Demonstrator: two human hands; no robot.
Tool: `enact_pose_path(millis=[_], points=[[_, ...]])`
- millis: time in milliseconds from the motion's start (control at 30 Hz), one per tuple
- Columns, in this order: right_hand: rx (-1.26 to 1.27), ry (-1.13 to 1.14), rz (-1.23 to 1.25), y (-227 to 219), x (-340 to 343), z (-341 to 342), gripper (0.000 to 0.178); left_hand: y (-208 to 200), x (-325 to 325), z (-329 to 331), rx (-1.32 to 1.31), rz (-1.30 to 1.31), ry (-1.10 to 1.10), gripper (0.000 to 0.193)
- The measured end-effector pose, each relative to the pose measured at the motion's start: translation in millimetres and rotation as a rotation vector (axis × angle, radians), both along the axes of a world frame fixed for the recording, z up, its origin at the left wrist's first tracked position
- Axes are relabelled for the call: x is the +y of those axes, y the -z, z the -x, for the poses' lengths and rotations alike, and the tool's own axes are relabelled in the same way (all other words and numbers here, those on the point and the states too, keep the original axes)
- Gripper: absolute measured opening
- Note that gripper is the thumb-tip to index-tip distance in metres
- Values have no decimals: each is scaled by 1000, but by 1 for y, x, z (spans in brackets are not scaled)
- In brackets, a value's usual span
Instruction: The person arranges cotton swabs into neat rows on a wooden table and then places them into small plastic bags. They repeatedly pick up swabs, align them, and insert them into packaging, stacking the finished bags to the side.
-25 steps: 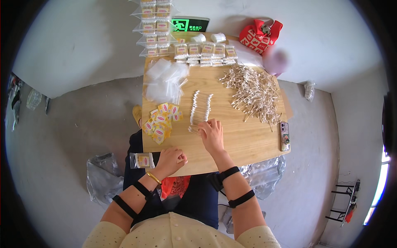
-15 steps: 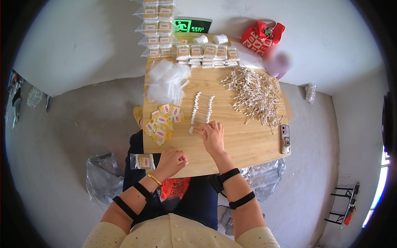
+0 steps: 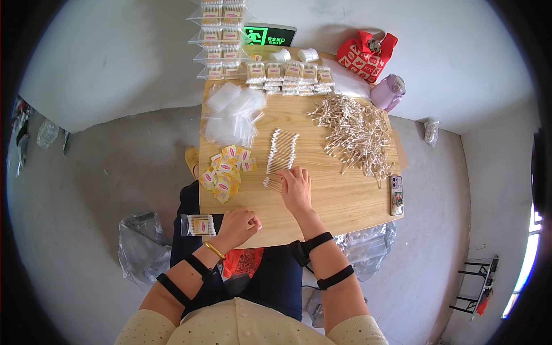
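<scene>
A row of cotton swabs (image 3: 281, 150) lies side by side in the middle of the wooden table. At its near end my right hand (image 3: 296, 188) bends over the swabs, its fingers closed on some of them and hiding their right ends. My left hand (image 3: 237, 226) rests at the table's front edge with fingers curled in; whatever they may hold is hidden. Just left of it lies a clear bag packed with swabs and a yellow card (image 3: 199, 225). Small yellow-and-white cards (image 3: 225, 175) are heaped left of the row. A big loose pile of swabs (image 3: 353, 132) spreads on the right.
Empty clear bags (image 3: 233, 112) lie at the back left. Filled swab packs (image 3: 292, 73) are stacked along the back beside a tall tower of packs (image 3: 222, 37). A purple jug (image 3: 388, 92), a red bag (image 3: 365, 56) and a phone (image 3: 397, 194) stand or lie toward the right.
Both hands have stayed almost where they were, and the row of swabs looks the same. The view has shifted very slightly.
</scene>
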State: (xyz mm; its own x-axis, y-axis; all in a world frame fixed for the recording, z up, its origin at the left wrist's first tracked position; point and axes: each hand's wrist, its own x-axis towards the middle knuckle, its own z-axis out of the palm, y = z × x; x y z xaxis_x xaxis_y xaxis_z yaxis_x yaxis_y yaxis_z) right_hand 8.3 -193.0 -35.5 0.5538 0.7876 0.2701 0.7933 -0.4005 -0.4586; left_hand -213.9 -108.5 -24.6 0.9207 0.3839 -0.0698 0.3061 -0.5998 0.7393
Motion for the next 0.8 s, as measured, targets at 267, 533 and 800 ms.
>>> enact_pose_path(millis=[267,533,800], points=[[3,-8,11,-4,3,1,20,1,1,-1,19,3,-5,16],[-31,8,16,3,8,-4,19,1,0,-1,63,54,-8,14],[-39,4,-7,-3,7,-4,19,1,0,0,8,16,-14,15]])
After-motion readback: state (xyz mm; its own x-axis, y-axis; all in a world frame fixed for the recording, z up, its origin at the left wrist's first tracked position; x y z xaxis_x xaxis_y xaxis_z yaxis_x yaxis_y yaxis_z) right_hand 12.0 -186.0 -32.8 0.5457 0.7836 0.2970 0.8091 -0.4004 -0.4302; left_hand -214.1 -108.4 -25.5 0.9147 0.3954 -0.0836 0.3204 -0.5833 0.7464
